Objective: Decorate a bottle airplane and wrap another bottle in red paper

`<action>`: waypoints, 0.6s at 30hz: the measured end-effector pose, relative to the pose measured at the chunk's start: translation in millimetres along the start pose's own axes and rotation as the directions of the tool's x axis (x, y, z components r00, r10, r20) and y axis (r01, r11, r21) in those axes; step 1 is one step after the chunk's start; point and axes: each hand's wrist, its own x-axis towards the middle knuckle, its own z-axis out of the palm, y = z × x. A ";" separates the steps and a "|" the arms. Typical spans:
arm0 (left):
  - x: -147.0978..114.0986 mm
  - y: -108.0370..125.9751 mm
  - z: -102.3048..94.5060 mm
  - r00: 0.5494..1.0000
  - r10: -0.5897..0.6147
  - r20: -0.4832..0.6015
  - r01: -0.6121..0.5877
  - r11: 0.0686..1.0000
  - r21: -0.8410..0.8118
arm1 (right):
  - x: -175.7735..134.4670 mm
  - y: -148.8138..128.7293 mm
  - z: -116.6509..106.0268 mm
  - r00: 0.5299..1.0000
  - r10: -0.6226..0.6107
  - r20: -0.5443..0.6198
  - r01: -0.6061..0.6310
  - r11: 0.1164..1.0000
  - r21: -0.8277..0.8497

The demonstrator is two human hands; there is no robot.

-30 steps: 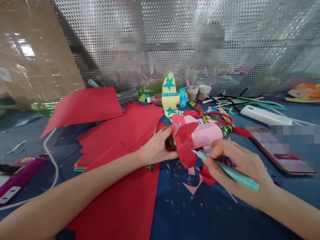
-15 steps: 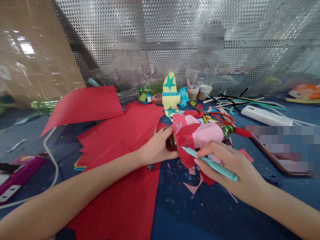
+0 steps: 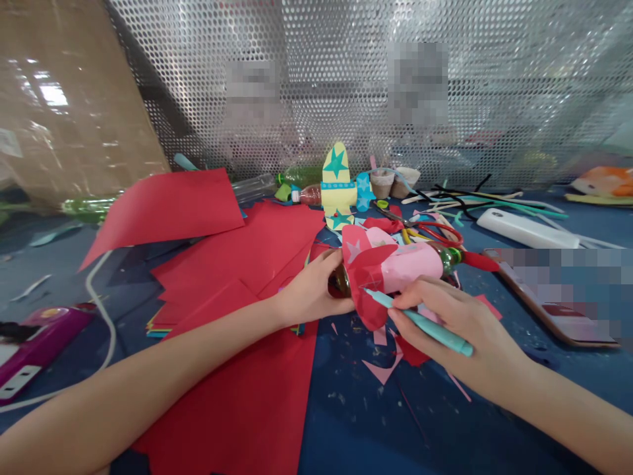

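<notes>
A plastic bottle (image 3: 339, 282) wrapped in pink paper (image 3: 413, 265) lies on its side, with red paper fins (image 3: 368, 310) at its base end and a green cap at the other. My left hand (image 3: 316, 285) is closed around the bottle's bottom. In my right hand (image 3: 445, 316) is a light blue marker (image 3: 430, 325), its tip touching the lower red fin, where a faint star outline shows. A silvery star marks the upper fin. Behind stands a yellow paper plane made on a bottle (image 3: 339, 191), with teal stars.
Red paper sheets (image 3: 237, 396) cover the left of the blue table. Paper scraps (image 3: 383, 369) lie below the bottle. Red-handled scissors (image 3: 438, 232), a white power bank (image 3: 527, 229) and a phone (image 3: 558, 303) sit to the right. A purple power strip (image 3: 42, 349) is at left.
The marker tip has shifted slightly to the right along the star outline on the red fin. My left hand keeps its hold on the bottle.
</notes>
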 end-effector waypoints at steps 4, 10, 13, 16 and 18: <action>0.1 0.1 -0.6 1.000 0.000 0.016 0.000 1.000 -0.010 | 1.0 -0.7 -0.8 1.000 -0.011 -0.013 0.010 1.000 -0.030; -0.1 -3.0 0.4 1.000 0.011 0.004 -0.011 1.000 0.011 | 0.0 -0.7 -2.1 0.999 -0.020 -0.035 0.018 0.999 -0.050; 0.0 -2.8 0.7 1.000 0.010 0.004 -0.010 1.000 0.004 | -0.2 -0.9 -2.7 0.999 -0.024 -0.041 0.021 0.998 -0.065; 0.1 -1.9 0.9 1.000 -0.002 -0.002 0.002 1.000 0.008 | 0.4 -1.0 -3.1 0.999 -0.020 -0.051 0.016 0.997 -0.081; 0.1 -1.4 1.0 1.000 -0.006 -0.004 0.006 1.000 0.008 | 0.7 -0.8 -3.2 0.998 -0.018 -0.052 0.013 0.996 -0.087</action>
